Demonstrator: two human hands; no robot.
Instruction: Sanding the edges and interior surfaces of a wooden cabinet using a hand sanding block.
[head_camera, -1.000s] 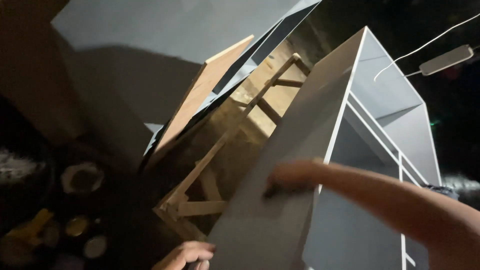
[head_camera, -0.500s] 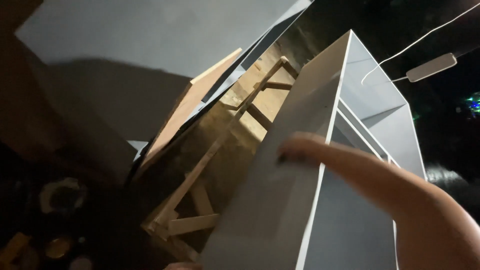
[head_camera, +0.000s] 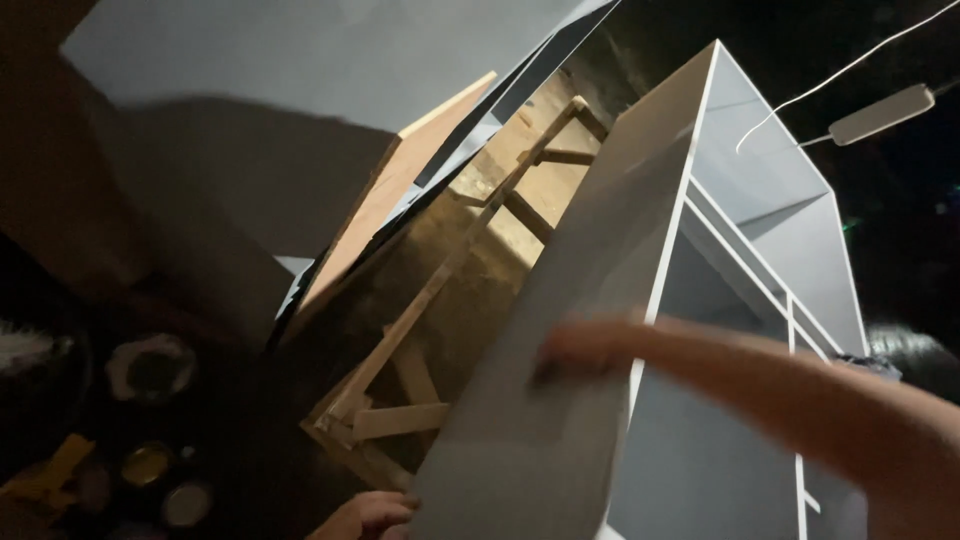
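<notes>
A tall white cabinet (head_camera: 620, 300) is seen from a steep, tilted angle in a dim room, w/ its flat side panel turned toward the camera and its open front, divided by shelves, facing right. The right hand (head_camera: 580, 350) is laid against that side panel near the front edge, about mid-height; fingers appear flat and close together on the surface, though motion blur prevents a sure reading, and nothing is gripped. The forearm is stretched in from the lower right, apparently so that the panel is steadied or pressed. The left hand (head_camera: 370, 518) is caught at the bottom edge of the frame, just beside the panel's near lower edge; only the knuckles are shown, fingers curled, and whether the edge is grasped cannot be told.

Behind and left of the cabinet, a bare wooden frame (head_camera: 440, 330) w/ cross-braces is propped at a slant, and a brown board (head_camera: 400, 200) plus a darker panel are leaned further left, seemingly stored out of the way against a grey wall (head_camera: 300, 60). At far right, a white cable and a small oblong block (head_camera: 880, 113) are hung in the dark. At near left, several round tins (head_camera: 148, 465) and a yellow object (head_camera: 50, 475) are left on the floor, too dark for detail.
</notes>
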